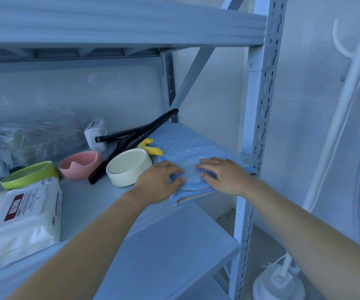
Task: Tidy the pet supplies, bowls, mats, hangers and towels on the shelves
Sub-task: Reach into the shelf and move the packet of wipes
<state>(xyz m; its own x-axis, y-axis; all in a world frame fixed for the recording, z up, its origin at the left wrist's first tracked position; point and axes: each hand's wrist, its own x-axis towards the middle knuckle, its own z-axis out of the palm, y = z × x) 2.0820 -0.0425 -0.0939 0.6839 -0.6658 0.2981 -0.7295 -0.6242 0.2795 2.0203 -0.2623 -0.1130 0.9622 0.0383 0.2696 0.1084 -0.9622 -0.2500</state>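
A folded blue dotted mat (183, 146) lies at the right end of the middle shelf (84, 204), its near corner over the front edge. My left hand (159, 180) rests on the mat's near left part, fingers lightly bent. Flat on the near right part lies my right hand (224, 174), fingers stretched leftward. A cream bowl (128, 166) stands just left of the mat. Behind it lie black hangers (131, 137) and a yellow toy (151, 148). Further left sit a pink bowl (80, 164) and a green bowl (30, 174).
A white wipes pack (23, 217) lies at the shelf's front left. A small white pack (96, 134) and a crinkled clear bag (34, 135) stand at the back. The shelf's upright post (254, 126) rises right of the mat. A garment steamer (283, 278) stands on the floor at right.
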